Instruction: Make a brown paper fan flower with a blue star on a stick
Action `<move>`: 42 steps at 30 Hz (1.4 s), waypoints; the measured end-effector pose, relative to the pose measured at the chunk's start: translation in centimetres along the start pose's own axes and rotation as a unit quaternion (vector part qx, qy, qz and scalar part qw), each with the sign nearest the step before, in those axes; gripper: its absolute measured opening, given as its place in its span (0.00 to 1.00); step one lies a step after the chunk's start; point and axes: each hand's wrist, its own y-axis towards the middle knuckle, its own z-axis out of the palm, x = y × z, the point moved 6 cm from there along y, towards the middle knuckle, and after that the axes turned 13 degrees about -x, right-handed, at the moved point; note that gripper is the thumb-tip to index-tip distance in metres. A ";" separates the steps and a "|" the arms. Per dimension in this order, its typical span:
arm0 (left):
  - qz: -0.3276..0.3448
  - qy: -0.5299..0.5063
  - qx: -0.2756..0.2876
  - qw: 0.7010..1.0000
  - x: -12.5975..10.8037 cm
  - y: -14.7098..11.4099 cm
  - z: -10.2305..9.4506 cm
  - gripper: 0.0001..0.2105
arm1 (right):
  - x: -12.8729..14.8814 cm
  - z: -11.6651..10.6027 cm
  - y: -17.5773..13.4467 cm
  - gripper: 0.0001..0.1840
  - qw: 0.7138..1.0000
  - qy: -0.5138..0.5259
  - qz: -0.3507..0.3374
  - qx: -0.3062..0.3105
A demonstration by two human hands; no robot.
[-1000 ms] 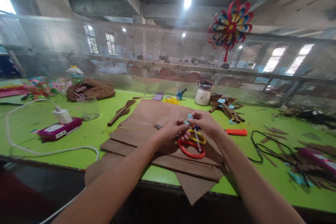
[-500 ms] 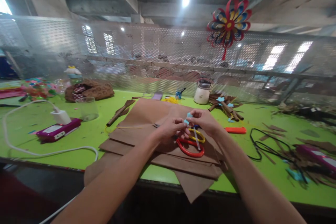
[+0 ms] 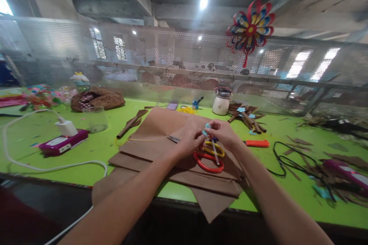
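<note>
My right hand (image 3: 223,132) pinches a small light-blue paper piece (image 3: 206,127) between thumb and fingertips. Close against it on the left, my left hand (image 3: 193,139) has its fingers closed on the lower edge of the same piece. Under both hands lie scissors with one red handle loop (image 3: 208,162) and one yellow loop; their blades (image 3: 173,138) poke out left of my left hand. A thin whitish translucent stick (image 3: 215,153) slants across the loops. All this rests over stacked brown paper sheets (image 3: 155,126), with one corner hanging past the table edge.
Rolled brown paper pieces with light-blue flowers (image 3: 247,116) lie behind a orange-red cutter (image 3: 257,143). A white jar (image 3: 221,101) stands at the back. Leftward are a purple power bank (image 3: 63,142) with white cable and a clear cup (image 3: 97,119). Black cable (image 3: 283,160) and scraps lie right.
My left hand has shifted slightly right, closer to my right hand, and its fingers have drawn in around the blue piece. More of the scissor blades shows.
</note>
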 end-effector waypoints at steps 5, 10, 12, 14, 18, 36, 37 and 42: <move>-0.062 -0.091 0.034 0.993 -0.2 -0.3 0.4 0.14 | 0.2 -0.1 -0.1 0.12 1.000 0.000 -0.002 -0.007; -0.088 -0.119 0.018 0.989 0.1 -0.3 0.4 0.17 | -0.1 0.0 -0.1 0.12 1.000 -0.016 -0.001 -0.012; -0.108 -0.137 0.021 0.984 0.4 -0.3 0.4 0.17 | -0.1 0.0 0.0 0.12 1.000 -0.015 -0.002 -0.013; -0.124 -0.154 0.027 0.980 0.7 -0.3 0.4 0.16 | -0.2 0.0 0.0 0.12 1.000 -0.020 -0.004 -0.017; -0.129 -0.162 0.029 0.978 1.0 -0.2 0.4 0.15 | -0.2 -0.1 0.1 0.12 0.999 -0.040 -0.012 -0.029; -0.134 -0.191 0.019 0.972 1.2 -0.2 0.3 0.14 | -0.4 0.1 -0.1 0.09 0.996 -0.074 -0.015 -0.053; -0.134 -0.187 0.016 0.973 1.3 -0.1 0.3 0.14 | -0.3 0.1 -0.1 0.10 0.995 -0.076 -0.013 -0.056; -0.145 -0.175 0.016 0.974 1.5 0.0 0.1 0.13 | -0.8 0.0 -0.1 0.13 0.999 -0.014 0.036 -0.038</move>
